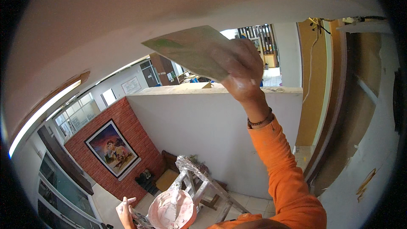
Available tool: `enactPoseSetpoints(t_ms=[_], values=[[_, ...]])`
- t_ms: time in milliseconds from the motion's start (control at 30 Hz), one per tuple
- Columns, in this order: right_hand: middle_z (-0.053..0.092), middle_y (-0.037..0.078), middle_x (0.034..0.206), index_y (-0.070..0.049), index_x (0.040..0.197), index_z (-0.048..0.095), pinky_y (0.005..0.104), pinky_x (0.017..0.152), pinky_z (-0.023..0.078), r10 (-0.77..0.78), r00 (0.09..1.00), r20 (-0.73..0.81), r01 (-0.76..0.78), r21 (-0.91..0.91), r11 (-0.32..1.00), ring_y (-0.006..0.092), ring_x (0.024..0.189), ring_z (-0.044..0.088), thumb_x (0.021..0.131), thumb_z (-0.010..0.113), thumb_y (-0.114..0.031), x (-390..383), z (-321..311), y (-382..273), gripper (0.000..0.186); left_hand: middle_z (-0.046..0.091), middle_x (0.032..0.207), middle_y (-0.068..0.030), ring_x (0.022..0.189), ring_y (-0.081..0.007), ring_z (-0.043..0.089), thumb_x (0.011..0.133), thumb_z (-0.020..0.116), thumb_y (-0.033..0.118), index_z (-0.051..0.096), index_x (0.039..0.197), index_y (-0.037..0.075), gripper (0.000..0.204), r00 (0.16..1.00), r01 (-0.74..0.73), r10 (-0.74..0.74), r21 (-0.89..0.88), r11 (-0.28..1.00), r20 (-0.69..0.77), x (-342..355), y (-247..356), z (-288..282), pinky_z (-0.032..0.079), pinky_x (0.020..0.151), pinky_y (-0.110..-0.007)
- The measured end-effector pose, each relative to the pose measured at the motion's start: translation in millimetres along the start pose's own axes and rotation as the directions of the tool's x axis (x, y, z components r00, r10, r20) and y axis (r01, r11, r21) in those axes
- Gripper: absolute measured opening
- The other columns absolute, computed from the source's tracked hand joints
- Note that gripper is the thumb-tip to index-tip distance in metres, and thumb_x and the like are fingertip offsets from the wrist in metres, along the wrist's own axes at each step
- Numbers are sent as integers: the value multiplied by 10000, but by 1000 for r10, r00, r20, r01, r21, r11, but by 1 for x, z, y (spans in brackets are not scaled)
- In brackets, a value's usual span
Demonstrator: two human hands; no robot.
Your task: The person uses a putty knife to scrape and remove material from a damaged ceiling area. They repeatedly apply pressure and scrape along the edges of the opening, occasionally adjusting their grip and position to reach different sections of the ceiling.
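Note:
My right hand point(243, 68) is raised near the ceiling, its fingers closed on a wide, flat plastering blade point(186, 51). The blade is tilted, dull grey-green and lightly smeared; its far edge lies close under the ceiling point(178, 0), but contact cannot be told. Low at the left, my left hand point(125, 211) has whitened, partly curled fingers. A dark, white-smeared thing point(140, 219) lies between this hand and a pinkish bucket point(193, 217). Inside the bucket is pale pink-white plaster point(165, 214), with a smeared, stick-like shape across it. What my left hand grips is unclear.
A plaster-spattered stepladder point(201, 186) stands beside the bucket. Ahead is a white partition wall point(212, 131) with a ledge on top. A framed picture point(112, 148) hangs on a red brick wall point(80, 142). Loose wires point(316, 25) dangle at the right by a brown panel point(309, 114).

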State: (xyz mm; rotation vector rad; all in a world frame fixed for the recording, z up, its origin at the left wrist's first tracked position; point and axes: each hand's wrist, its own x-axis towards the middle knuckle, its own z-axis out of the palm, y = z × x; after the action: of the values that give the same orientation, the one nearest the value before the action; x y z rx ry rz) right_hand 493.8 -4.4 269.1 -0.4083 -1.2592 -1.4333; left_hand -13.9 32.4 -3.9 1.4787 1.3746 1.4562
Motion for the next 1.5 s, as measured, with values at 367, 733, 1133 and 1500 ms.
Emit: enactPoseSetpoints(t_ms=[367,733,1133,1500], values=[[726,97,1119,-156,1155,703,404,848,574,-60,991,-118,56,-39,998,288,1010,691,693,787,-77,15,15,1,476,411,534,57,446,-63,326,1029,532,383,756,989,-24,466,1000,23,-24,48,999,20,-8,23,6,227,439,-260],[770,101,935,31,969,759,267,733,560,19,891,-453,-108,-170,980,135,808,720,820,844,-146,62,-112,33,246,424,559,56,479,-66,347,1022,540,389,759,985,-17,463,1000,-11,9,84,996,19,1,9,-1,239,463,-258],[759,105,1007,-49,1147,724,305,515,486,123,967,-224,-252,-915,316,110,552,625,814,835,-224,29,-211,30,393,367,472,73,409,-46,306,1010,550,435,766,907,-40,531,999,-54,54,90,994,2,-1,6,1,202,426,-263],[720,82,1091,-112,1114,707,388,852,606,-146,986,80,145,18,989,281,1040,699,709,791,-115,13,-4,1,414,352,458,73,381,-44,268,1022,546,420,748,953,-63,528,999,-30,30,13,999,15,-1,1,-1,181,397,-261]])
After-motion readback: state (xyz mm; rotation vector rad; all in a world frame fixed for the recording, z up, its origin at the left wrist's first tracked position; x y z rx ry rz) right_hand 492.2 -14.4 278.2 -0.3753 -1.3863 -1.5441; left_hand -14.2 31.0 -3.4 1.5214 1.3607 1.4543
